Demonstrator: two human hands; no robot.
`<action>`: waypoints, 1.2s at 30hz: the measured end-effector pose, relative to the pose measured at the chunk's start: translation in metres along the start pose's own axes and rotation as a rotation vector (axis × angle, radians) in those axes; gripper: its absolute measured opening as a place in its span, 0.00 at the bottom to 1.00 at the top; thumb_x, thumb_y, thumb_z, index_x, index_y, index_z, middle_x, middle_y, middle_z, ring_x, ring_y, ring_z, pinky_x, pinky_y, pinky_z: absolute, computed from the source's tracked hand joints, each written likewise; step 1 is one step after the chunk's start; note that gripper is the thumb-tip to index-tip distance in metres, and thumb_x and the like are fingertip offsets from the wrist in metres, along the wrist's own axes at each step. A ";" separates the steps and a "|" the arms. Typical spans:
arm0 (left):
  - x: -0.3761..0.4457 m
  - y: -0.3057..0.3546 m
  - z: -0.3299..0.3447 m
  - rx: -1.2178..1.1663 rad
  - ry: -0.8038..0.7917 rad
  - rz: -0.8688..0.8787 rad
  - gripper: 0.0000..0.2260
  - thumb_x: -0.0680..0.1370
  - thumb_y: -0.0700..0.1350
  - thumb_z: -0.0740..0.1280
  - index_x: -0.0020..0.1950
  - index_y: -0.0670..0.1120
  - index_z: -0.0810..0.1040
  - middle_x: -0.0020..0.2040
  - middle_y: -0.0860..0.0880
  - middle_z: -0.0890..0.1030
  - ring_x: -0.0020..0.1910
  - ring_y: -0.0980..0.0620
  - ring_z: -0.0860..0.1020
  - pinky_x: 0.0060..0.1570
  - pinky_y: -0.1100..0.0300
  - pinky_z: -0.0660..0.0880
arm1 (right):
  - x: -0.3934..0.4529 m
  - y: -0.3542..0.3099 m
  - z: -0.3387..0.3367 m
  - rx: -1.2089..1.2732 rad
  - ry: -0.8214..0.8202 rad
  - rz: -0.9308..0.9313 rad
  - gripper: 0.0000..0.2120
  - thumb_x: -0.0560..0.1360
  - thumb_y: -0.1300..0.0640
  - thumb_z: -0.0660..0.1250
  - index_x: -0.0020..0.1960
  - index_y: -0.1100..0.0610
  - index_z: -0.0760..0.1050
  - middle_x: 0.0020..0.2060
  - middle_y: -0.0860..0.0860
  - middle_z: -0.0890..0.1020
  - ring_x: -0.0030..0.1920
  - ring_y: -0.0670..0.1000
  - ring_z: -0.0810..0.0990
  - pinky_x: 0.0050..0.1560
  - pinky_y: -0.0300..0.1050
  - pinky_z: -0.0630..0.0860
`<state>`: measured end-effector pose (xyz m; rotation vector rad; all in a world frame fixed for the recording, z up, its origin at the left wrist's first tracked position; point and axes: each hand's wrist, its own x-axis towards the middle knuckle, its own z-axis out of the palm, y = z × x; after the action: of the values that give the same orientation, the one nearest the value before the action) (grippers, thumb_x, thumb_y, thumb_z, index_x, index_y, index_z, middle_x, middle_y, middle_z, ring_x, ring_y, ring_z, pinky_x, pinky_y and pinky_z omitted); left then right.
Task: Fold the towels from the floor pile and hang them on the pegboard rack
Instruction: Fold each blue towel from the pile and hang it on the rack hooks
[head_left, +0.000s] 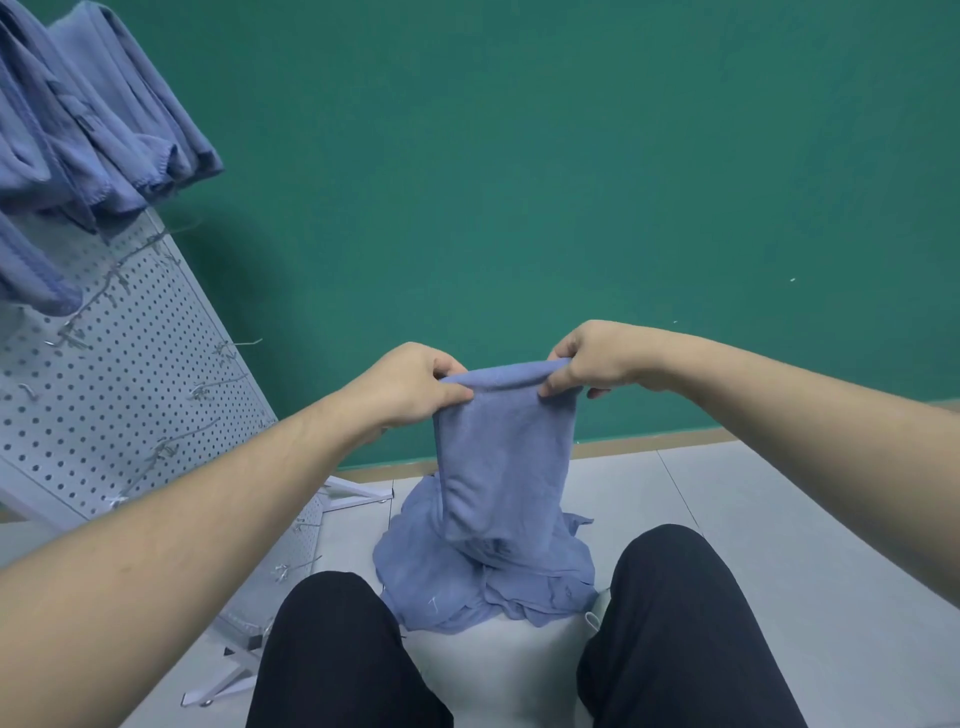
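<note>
Two knees in black trousers (670, 623) sit lowest in the head view, nearest my lens, with pale floor (779, 519) between and around them. I count two bare forearms reaching forward and two hands. Left hand (410, 387) pinches the left end of the folded towel (501, 457) at its top fold, thumb in front; right hand (587, 361) pinches the right end the same way. Both are clamped on the cloth, held near each other at the same height.

One blue towel is in the hands. It hangs straight down from the grip, folded narrow, its lower end just over the floor pile (483, 582). That pile is one heap of blue towels between the knees; I cannot count the pieces in it.

One white pegboard rack (130, 374) leans at left, with several wire hooks (223, 384). Hung towels (88, 130) crowd its top, at least four, the exact number unclear. Green wall (571, 156) behind.
</note>
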<state>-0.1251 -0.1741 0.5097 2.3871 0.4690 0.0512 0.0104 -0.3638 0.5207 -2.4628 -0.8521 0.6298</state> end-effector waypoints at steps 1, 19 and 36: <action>0.001 -0.002 0.000 -0.051 0.004 0.007 0.03 0.77 0.45 0.71 0.45 0.50 0.84 0.46 0.51 0.85 0.43 0.53 0.77 0.48 0.57 0.75 | 0.000 0.002 -0.001 0.044 0.021 -0.002 0.08 0.73 0.49 0.74 0.49 0.52 0.83 0.51 0.52 0.84 0.47 0.52 0.79 0.52 0.47 0.79; 0.001 0.008 0.027 -0.849 0.436 0.020 0.06 0.82 0.52 0.65 0.53 0.51 0.76 0.51 0.54 0.83 0.46 0.59 0.81 0.49 0.59 0.76 | 0.001 -0.019 0.043 0.559 0.530 -0.144 0.21 0.85 0.44 0.49 0.54 0.60 0.71 0.45 0.47 0.75 0.45 0.47 0.73 0.44 0.39 0.68; -0.011 0.005 0.041 -1.134 0.349 -0.173 0.12 0.77 0.46 0.74 0.58 0.47 0.79 0.49 0.50 0.87 0.46 0.54 0.86 0.41 0.59 0.81 | 0.014 -0.014 0.059 0.848 0.270 -0.195 0.16 0.74 0.59 0.73 0.60 0.53 0.77 0.51 0.47 0.86 0.52 0.47 0.85 0.56 0.48 0.81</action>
<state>-0.1271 -0.2077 0.4827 1.2171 0.5916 0.5153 -0.0188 -0.3288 0.4782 -1.6245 -0.5462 0.4437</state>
